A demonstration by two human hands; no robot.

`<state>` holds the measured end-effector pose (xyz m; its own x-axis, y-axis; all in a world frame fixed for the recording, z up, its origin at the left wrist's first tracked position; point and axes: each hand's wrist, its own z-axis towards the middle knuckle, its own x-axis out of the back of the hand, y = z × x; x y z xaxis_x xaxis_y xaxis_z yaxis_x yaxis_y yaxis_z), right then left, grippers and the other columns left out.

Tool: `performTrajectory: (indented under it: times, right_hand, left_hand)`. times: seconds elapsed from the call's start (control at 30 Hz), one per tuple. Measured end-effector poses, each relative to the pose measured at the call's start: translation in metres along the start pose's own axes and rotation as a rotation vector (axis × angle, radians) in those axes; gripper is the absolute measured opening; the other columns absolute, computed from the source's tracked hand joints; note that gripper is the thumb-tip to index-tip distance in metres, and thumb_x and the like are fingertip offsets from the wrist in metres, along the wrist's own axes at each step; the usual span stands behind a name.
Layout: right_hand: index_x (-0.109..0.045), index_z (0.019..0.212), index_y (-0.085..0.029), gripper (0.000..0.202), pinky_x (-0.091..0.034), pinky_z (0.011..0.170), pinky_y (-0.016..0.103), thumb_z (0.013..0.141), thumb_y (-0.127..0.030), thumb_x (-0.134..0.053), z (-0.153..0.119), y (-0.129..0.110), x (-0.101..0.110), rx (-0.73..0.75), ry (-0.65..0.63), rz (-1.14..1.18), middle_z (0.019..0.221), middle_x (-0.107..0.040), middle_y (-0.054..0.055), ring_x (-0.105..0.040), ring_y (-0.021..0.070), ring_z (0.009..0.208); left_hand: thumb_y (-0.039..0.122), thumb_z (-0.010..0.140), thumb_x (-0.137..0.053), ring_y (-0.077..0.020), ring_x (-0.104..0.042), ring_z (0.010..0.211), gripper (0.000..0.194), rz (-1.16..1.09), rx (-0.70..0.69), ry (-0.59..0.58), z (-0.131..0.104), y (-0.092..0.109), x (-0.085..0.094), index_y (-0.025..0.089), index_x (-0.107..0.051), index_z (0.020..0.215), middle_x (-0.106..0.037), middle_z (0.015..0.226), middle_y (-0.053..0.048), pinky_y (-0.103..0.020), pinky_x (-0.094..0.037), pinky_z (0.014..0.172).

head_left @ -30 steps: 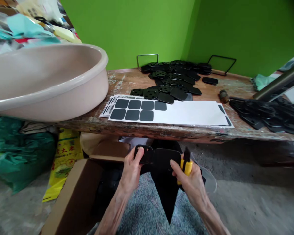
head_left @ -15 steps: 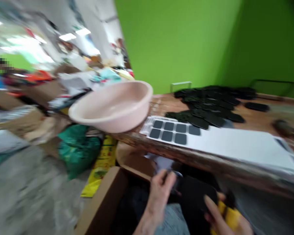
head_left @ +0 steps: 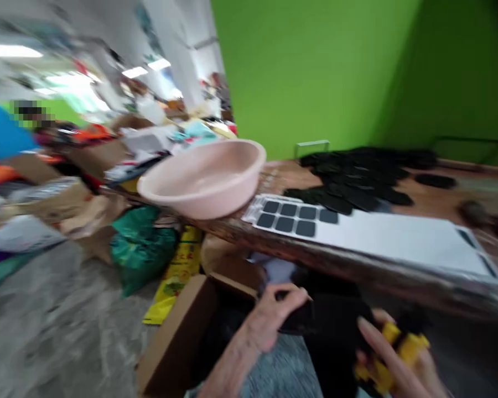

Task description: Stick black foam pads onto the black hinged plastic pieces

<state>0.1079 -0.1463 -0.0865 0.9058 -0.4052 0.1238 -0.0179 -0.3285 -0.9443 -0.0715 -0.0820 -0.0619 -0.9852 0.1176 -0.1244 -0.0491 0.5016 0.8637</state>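
My left hand [head_left: 280, 307] pinches the edge of a dark, flat piece [head_left: 301, 320] below the table's front edge. Beside it lies a larger black panel [head_left: 340, 326], dark enough that where one ends and the other begins is hard to tell. At the panel's right edge is my right hand [head_left: 392, 359], its thumb laid along the black surface. A yellow-and-black tool [head_left: 410, 348] is held in that same hand; its kind is blurred. Under my left wrist stands an open cardboard box [head_left: 178, 337] with dark contents.
On the wooden table [head_left: 282, 171] are a pink basin [head_left: 203, 193], a sheet with dark rounded squares [head_left: 285, 224], a white sheet [head_left: 382, 237] and a pile of black pieces [head_left: 352, 177]. A green bag [head_left: 141, 249] and yellow sack [head_left: 174, 282] stand on the floor.
The view has turned slightly left, so the basin and floor items appear farther right. My left hand has come lower over the dark piece, and both hands keep their holds.
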Motion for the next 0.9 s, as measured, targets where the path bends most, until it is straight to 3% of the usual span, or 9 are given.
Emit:
performTrajectory:
  times: [0.1, 0.23, 0.43, 0.63, 0.8, 0.9]
  right_hand:
    - [-0.053, 0.091, -0.025, 0.044, -0.043, 0.042, 0.02, 0.064, -0.049, -0.078, -0.003, 0.001, 0.003, -0.134, -0.08, 0.375, 0.064, -0.05, -0.005, -0.051, 0.0092, 0.048]
    - [-0.052, 0.089, -0.021, 0.039, -0.033, 0.041, 0.016, 0.069, -0.046, -0.076, -0.002, 0.002, -0.002, -0.154, -0.112, 0.513, 0.052, -0.049, -0.007, -0.043, 0.0057, 0.042]
    - [-0.058, 0.085, -0.018, 0.033, -0.032, 0.043, 0.018, 0.077, -0.049, -0.067, 0.004, 0.005, -0.003, -0.078, -0.177, 0.495, 0.049, -0.054, -0.004, -0.038, 0.0049, 0.039]
    - [-0.062, 0.087, -0.018, 0.031, -0.032, 0.039, 0.016, 0.072, -0.042, -0.073, 0.01, 0.009, -0.002, -0.051, -0.116, 0.586, 0.072, -0.064, 0.005, -0.053, 0.0114, 0.057]
    - [-0.057, 0.087, -0.019, 0.034, -0.031, 0.038, 0.017, 0.07, -0.042, -0.075, 0.012, 0.013, -0.005, -0.078, -0.078, 0.511, 0.059, -0.056, -0.002, -0.05, 0.0104, 0.051]
    - [-0.056, 0.084, -0.018, 0.032, -0.033, 0.04, 0.018, 0.073, -0.043, -0.073, 0.009, 0.013, -0.003, -0.058, -0.087, 0.422, 0.057, -0.056, -0.003, -0.045, 0.0075, 0.045]
  left_hand:
    - [0.048, 0.07, -0.07, -0.0145, -0.057, 0.054, 0.031, -0.053, 0.072, -0.169, 0.007, 0.006, -0.006, 0.017, -0.068, 0.073, -0.061, 0.06, -0.001, -0.026, -0.046, 0.054]
    - [0.044, 0.073, -0.07, -0.0146, -0.06, 0.05, 0.029, -0.129, 0.125, -0.251, 0.013, -0.002, -0.006, 0.014, -0.068, 0.074, -0.062, 0.059, -0.002, -0.024, -0.047, 0.049]
    - [0.041, 0.074, -0.07, -0.0145, -0.062, 0.051, 0.027, -0.198, 0.107, -0.219, 0.016, -0.009, -0.003, 0.014, -0.069, 0.077, -0.065, 0.061, -0.003, -0.023, -0.048, 0.049]
    - [0.04, 0.073, -0.071, -0.0162, -0.063, 0.057, 0.027, -0.265, 0.107, -0.124, 0.022, -0.016, -0.004, 0.015, -0.067, 0.084, -0.066, 0.068, -0.004, -0.024, -0.048, 0.053]
    - [0.03, 0.069, -0.076, -0.0163, -0.063, 0.059, 0.023, -0.206, 0.095, -0.239, 0.023, -0.02, -0.002, 0.016, -0.068, 0.085, -0.066, 0.067, -0.004, -0.026, -0.049, 0.058]
    - [0.029, 0.067, -0.077, -0.018, -0.064, 0.06, 0.024, -0.145, 0.088, -0.243, 0.02, -0.02, -0.003, 0.014, -0.069, 0.084, -0.066, 0.066, -0.006, -0.027, -0.05, 0.058]
